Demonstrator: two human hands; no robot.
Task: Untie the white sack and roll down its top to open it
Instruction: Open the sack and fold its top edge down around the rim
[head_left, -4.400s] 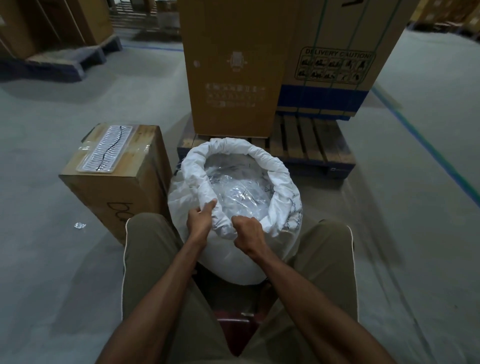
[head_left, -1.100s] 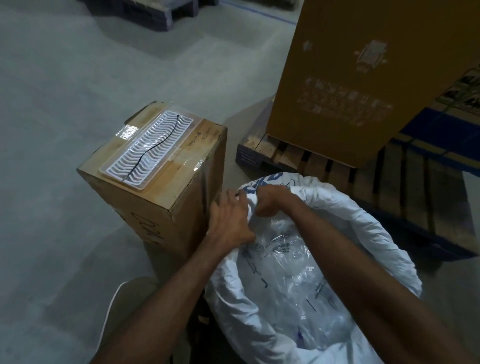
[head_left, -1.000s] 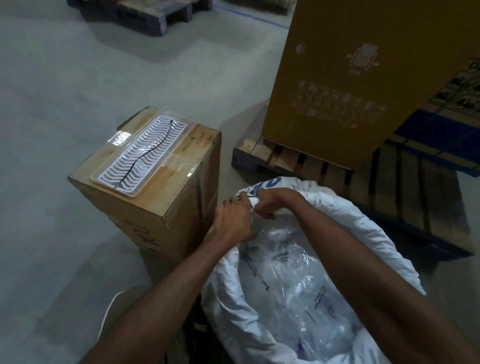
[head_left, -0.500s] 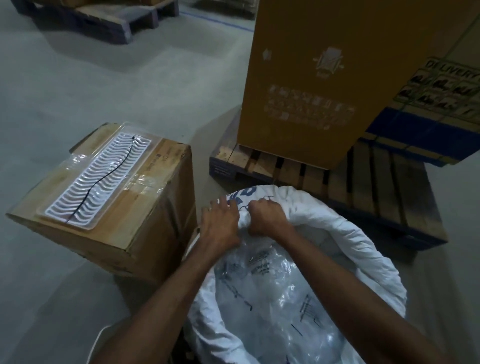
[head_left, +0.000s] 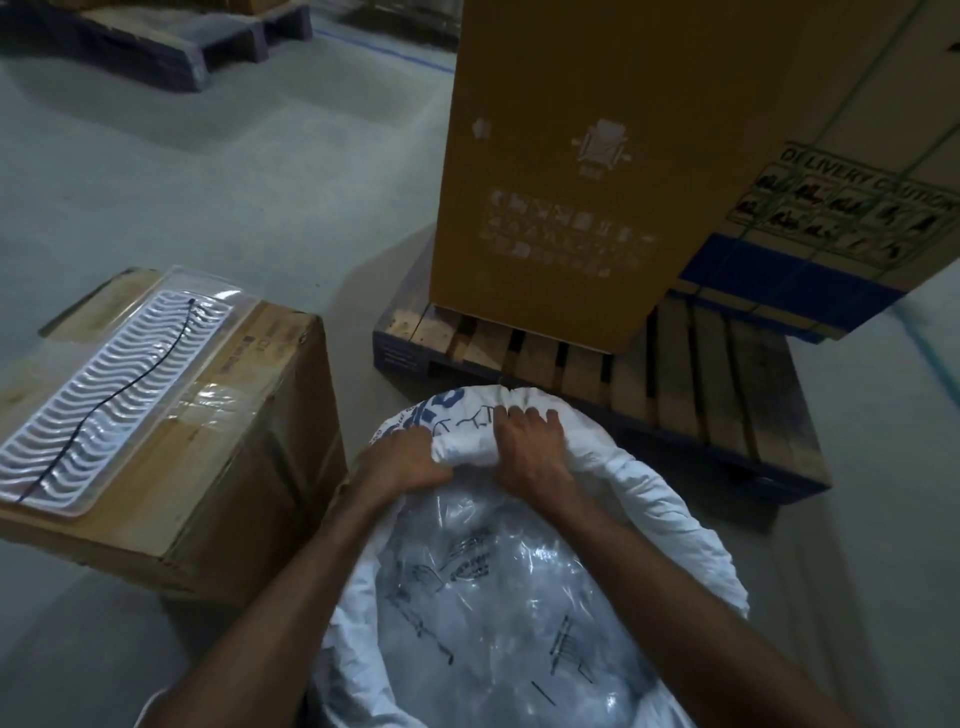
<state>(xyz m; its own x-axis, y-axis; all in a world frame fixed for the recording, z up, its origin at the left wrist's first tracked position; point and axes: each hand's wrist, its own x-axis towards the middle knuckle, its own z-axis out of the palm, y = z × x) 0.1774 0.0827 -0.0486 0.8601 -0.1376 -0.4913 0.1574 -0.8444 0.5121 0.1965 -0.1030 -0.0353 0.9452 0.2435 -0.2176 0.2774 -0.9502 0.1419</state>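
The white sack (head_left: 670, 514) stands open on the floor right below me, its top rolled into a thick rim with blue print on the far left part. Inside lies a clear plastic liner (head_left: 498, 613) with dark printed marks. My left hand (head_left: 400, 462) grips the rolled rim at its far left. My right hand (head_left: 524, 441) grips the same rim just beside it, fingers curled over the far edge. Both forearms reach across the sack's mouth.
A cardboard box (head_left: 218, 467) stands left of the sack, with a white ribbed plastic tray (head_left: 109, 384) on top. Behind the sack is a wooden pallet (head_left: 701, 384) carrying tall cartons (head_left: 571, 171). Another pallet (head_left: 156, 41) lies far left on the grey concrete floor.
Both hands have moved from the near side of the rim to its far left side and shifted slightly rightward along it. My view has swung left and then back toward the sack.
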